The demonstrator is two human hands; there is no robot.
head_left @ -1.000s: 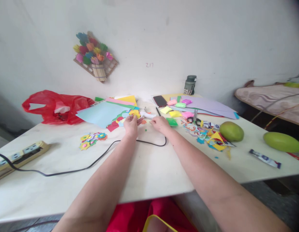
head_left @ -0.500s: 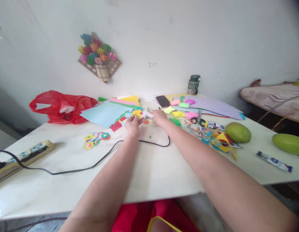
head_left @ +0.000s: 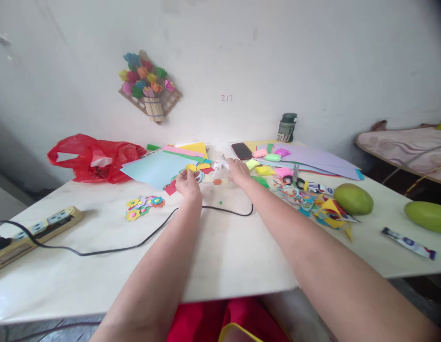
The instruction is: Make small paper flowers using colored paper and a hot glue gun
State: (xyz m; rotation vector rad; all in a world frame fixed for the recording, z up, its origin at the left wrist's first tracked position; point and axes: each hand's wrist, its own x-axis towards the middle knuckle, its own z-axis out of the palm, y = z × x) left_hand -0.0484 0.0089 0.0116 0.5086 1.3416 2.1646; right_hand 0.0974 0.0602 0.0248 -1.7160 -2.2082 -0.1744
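Note:
My left hand [head_left: 188, 184] is closed, its fingers pinched over a patch of coloured paper cut-outs [head_left: 170, 188] at the middle of the table; what they hold is too small to name. My right hand [head_left: 238, 172] is closed at the edge of a crumpled white piece [head_left: 220, 164], and its fingertips are partly hidden. An orange flower cut-out [head_left: 217, 181] lies between the hands. Yellow paper pieces [head_left: 195, 167] lie just beyond my left hand. To the left, several paper flowers [head_left: 144, 207] are grouped on the table.
A black cable [head_left: 135, 246] crosses the table from a power strip [head_left: 60, 219]. A red bag [head_left: 99, 159] stands back left. On the right are a phone [head_left: 241, 151], clay packets [head_left: 265, 170], scissors [head_left: 295, 178], paper scraps [head_left: 329, 211], green fruit [head_left: 353, 199] and a tube [head_left: 408, 243].
My left hand has moved left, away from the white piece, and its fingers have drawn together. My right hand stays beside the white piece. The view has shifted slightly.

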